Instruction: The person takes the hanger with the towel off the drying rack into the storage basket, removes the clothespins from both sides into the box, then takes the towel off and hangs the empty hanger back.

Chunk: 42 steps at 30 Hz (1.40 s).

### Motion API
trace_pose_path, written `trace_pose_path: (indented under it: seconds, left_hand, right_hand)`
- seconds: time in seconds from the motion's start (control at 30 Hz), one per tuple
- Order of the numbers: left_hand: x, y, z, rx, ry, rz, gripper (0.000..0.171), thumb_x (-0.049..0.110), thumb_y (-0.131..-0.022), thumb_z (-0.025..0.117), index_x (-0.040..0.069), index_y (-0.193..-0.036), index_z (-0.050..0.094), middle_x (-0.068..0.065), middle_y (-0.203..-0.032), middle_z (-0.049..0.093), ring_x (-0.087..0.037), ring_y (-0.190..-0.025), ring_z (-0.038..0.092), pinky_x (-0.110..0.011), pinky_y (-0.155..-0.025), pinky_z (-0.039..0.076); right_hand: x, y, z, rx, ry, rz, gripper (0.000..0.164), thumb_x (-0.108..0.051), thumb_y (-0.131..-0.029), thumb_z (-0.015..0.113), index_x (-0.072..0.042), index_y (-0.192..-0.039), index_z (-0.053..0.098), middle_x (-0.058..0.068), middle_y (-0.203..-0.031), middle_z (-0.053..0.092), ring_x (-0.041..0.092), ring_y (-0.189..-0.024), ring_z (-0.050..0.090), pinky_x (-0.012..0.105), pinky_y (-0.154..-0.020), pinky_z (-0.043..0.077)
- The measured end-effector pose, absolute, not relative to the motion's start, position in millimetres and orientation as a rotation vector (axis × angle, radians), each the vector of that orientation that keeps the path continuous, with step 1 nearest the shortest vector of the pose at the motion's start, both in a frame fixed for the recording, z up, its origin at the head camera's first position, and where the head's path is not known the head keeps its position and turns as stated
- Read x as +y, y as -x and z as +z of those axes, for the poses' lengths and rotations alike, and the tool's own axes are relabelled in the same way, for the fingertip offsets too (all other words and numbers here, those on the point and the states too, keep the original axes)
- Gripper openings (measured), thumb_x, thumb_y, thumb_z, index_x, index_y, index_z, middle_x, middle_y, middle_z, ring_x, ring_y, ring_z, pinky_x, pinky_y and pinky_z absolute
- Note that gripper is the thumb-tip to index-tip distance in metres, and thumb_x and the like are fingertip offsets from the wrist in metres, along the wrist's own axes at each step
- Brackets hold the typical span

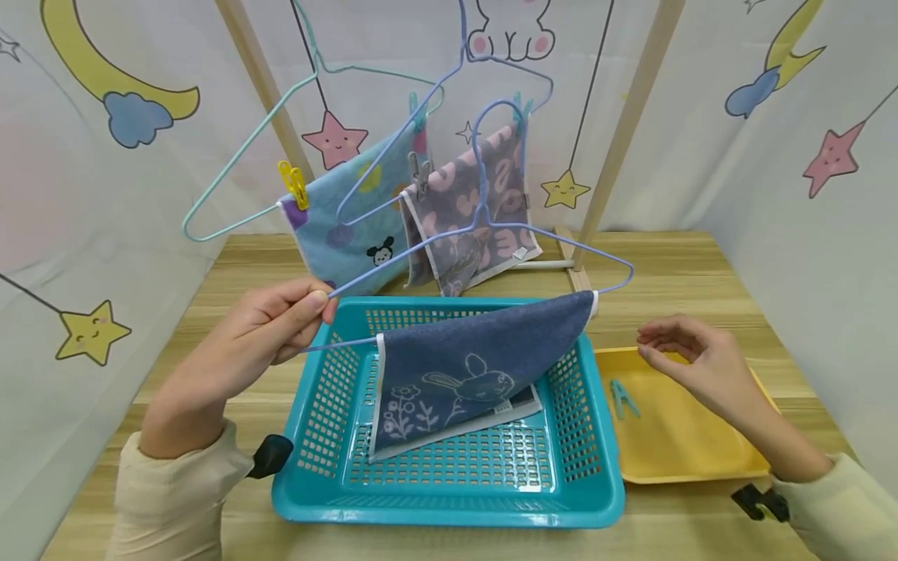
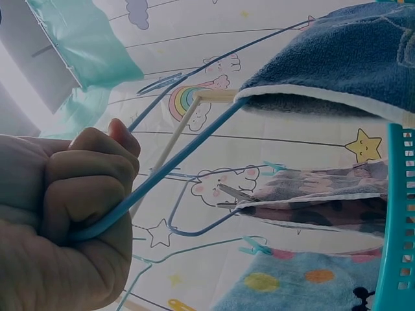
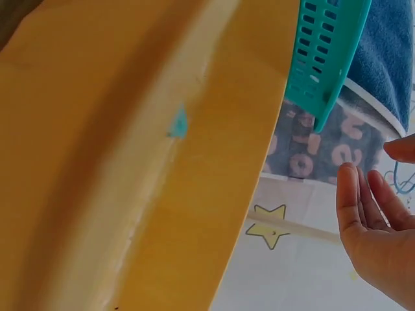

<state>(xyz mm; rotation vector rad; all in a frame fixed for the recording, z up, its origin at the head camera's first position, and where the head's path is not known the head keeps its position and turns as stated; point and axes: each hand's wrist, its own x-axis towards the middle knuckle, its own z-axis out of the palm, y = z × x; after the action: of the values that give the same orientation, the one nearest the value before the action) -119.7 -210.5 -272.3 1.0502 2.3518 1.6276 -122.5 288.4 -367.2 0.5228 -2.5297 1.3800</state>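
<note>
A cream sleeve (image 1: 168, 491) leads to the left hand (image 1: 272, 327), its fingers clamped on a periwinkle hanger (image 1: 482, 218); the navy rabbit towel (image 1: 477, 366) hangs above the basket (image 1: 449, 516). Unpegged, it could slide off if tilted. The right hand (image 1: 691, 348), thumb and fingers apart, holds nothing near the yellow tray's (image 1: 701, 428) far edge. The grey towel's (image 1: 466, 195) label (image 1: 520, 253) is illegible.

A pale wood-grain tabletop (image 1: 652, 273) is bordered at left, right and back by white fabric walls (image 1: 772, 234), printed with a yellow crescent moon (image 1: 91, 74), a puffy blue cloud (image 1: 138, 119) and a smiling pink star (image 1: 335, 140). Mint-green cloth (image 2: 97, 45) and a bright white light strip (image 2: 23, 87) are seen overhead.
</note>
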Motion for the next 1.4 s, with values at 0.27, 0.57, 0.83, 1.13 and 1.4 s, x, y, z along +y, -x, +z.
trace_pose_path:
  seconds: [0.27, 0.57, 0.83, 1.13, 1.4]
  left_hand:
    - [-209, 120, -273, 2.352, -1.048, 1.633, 0.026, 0.004, -0.108, 0.034, 0.008, -0.092, 0.053, -0.004, -0.059, 0.03, -0.017, -0.045, 0.027, -0.029, -0.041, 0.025]
    - [-208, 121, -276, 2.313, -1.062, 1.662, 0.026, 0.002, -0.108, 0.034, 0.007, -0.092, 0.053, -0.003, -0.058, 0.029, -0.017, -0.044, 0.025, -0.029, -0.04, 0.023]
    - [-208, 122, -276, 2.309, -1.069, 1.662, 0.026, 0.002, -0.108, 0.034, 0.008, -0.092, 0.053, -0.003, -0.058, 0.029, -0.016, -0.044, 0.025, -0.029, -0.041, 0.023]
    - [-209, 122, -277, 2.264, -1.101, 1.698, 0.026, -0.001, -0.107, 0.033, 0.006, -0.093, 0.054, -0.003, -0.059, 0.029, -0.015, -0.044, 0.024, -0.028, -0.04, 0.022]
    - [-208, 121, -278, 2.29, -1.081, 1.691, 0.026, 0.001, -0.108, 0.034, 0.007, -0.093, 0.054, -0.003, -0.059, 0.029, -0.016, -0.045, 0.024, -0.028, -0.04, 0.022]
  right_hand:
    - [274, 123, -357, -2.578, -0.498, 1.316, 0.016, 0.003, -0.091, 0.069, 0.003, -0.107, 0.068, 0.003, -0.099, 0.071, 0.001, -0.089, 0.066, 0.013, -0.082, 0.049]
    - [251, 131, -348, -2.434, -0.66, 1.308, 0.022, 0.012, -0.086, 0.07, -0.002, -0.103, 0.071, 0.002, -0.096, 0.07, 0.005, -0.088, 0.067, 0.014, -0.081, 0.05]
    - [232, 139, -334, -2.288, -0.966, 1.153, 0.031, 0.02, -0.079, 0.071, 0.0, -0.103, 0.07, 0.006, -0.101, 0.069, 0.011, -0.089, 0.064, 0.017, -0.082, 0.05]
    - [193, 154, -320, -2.182, -1.242, 0.798, 0.039, -0.036, -0.102, 0.055, -0.001, -0.112, 0.07, 0.012, -0.113, 0.066, 0.03, -0.104, 0.06, 0.033, -0.095, 0.044]
    - [172, 160, -317, -2.21, -1.366, 0.685, 0.029, -0.023, -0.102, 0.06, 0.002, -0.116, 0.067, 0.012, -0.112, 0.064, 0.03, -0.105, 0.058, 0.045, -0.089, 0.044]
